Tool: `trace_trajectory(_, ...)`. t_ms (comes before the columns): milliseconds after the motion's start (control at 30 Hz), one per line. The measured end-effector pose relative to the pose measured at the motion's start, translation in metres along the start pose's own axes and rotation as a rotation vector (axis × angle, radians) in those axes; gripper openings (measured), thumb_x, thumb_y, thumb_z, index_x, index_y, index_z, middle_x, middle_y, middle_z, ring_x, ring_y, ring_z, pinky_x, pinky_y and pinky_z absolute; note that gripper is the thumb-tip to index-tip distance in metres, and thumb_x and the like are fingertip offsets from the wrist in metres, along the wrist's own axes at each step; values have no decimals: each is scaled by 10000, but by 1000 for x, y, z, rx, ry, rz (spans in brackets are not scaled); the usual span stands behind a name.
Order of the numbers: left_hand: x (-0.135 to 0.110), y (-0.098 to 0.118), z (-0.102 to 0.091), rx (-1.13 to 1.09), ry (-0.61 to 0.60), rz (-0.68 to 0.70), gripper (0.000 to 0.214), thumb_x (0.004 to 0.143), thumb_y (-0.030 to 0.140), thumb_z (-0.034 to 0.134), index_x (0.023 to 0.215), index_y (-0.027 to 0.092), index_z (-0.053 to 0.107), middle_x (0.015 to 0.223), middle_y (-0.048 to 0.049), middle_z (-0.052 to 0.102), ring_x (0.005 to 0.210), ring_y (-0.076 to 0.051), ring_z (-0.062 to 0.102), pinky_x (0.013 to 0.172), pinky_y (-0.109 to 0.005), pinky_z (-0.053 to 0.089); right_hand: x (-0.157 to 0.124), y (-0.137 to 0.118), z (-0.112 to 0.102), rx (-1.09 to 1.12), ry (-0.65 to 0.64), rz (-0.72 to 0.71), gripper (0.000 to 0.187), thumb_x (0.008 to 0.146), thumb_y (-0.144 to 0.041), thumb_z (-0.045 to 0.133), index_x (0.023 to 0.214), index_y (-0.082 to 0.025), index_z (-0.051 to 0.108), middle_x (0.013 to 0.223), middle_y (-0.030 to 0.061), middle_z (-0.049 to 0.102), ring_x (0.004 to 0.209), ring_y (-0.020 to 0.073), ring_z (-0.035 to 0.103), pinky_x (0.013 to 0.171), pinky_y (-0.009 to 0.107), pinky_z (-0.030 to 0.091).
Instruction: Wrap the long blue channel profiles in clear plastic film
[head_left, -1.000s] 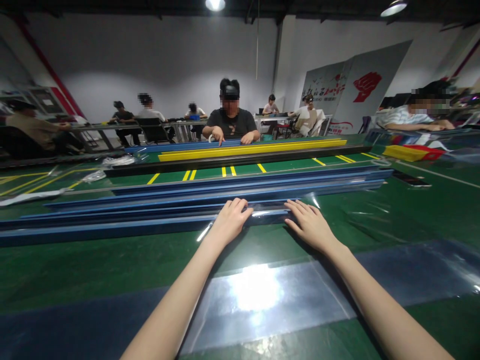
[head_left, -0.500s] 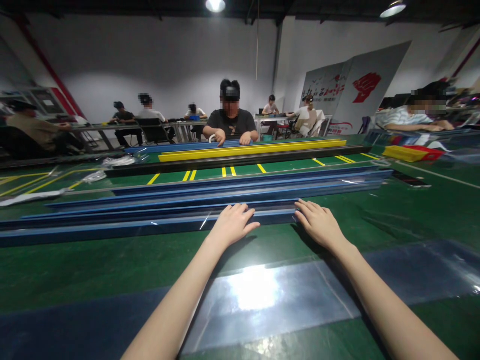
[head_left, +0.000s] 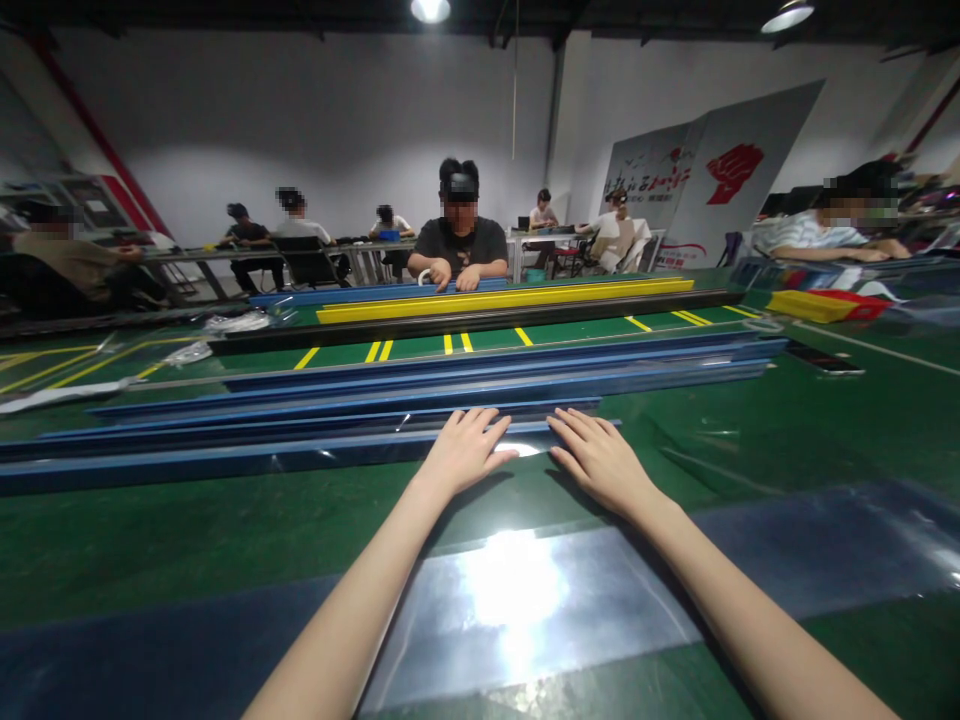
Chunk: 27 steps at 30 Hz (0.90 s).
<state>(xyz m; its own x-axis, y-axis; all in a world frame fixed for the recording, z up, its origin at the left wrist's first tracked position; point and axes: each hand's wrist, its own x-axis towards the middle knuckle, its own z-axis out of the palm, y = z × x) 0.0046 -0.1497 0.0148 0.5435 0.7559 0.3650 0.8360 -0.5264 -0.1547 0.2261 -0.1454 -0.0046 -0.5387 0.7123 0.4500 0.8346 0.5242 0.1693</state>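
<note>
A long blue strip point(head_left: 225, 462) with a raised edge lies across the green table point(head_left: 247, 540). On its right part rests my left hand point(head_left: 466, 452), palm down, fingers stretched and thumb apart. My right hand point(head_left: 596, 455) lies on the same strip close to its right end, fingers spread and pointing inward. A short gap with a bright reflection separates the two hands. Neither hand is wrapped around anything. More blue strips point(head_left: 645, 378) lie just beyond. Nearer me, under my forearms, a flat shiny bluish sheet point(head_left: 810, 555) stretches across the table.
Yellow point(head_left: 517, 298) and black strips point(head_left: 480, 322) lie farther back. Across the table, a co-worker point(head_left: 461, 245) has both hands on a blue strip, with a white ring at one hand. A phone point(head_left: 825, 358) and a yellow-red tray point(head_left: 817, 306) are at right.
My right hand has slid left along the blue strip, closer to my left hand, and uncovered the strip's right end. My left hand has barely moved.
</note>
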Motion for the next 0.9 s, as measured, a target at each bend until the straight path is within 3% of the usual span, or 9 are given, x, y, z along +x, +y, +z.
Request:
trace_trajectory(367,0,-6,1,71,34,-145,407,877,442,325,1143,200,515,1161,-105,537,1058,-233,464,830,-361,364,-3,16,5,-29,17,160,440,901,-380,244,1170,-173,525,1232,81,522,1147,204,434,911,362,318)
trace_trajectory(600,-1,-4,-1,90,22,-266,410,878,416,310,1128,180,534,1144,-128,541,1045,-270,465,831,-408,356,-7,26,8,-164,71,318,420,896,-358,250,1113,-186,567,1183,70,562,1102,269,453,915,440,274)
trace_trajectory(767,0,-2,-4,136,2,-425,484,859,477,301,1134,159,540,1098,-154,555,1021,-317,465,850,-487,334,-7,26,5,-185,38,346,430,899,-368,244,1048,-179,600,1123,80,598,1086,276,465,916,451,267)
trace_trajectory(900,0,2,-4,159,-24,-486,509,853,494,298,1138,149,543,1108,-157,552,1034,-345,460,899,-548,277,-7,22,4,-193,-14,296,491,893,-420,238,1125,-120,550,1179,137,550,1115,271,443,903,421,300)
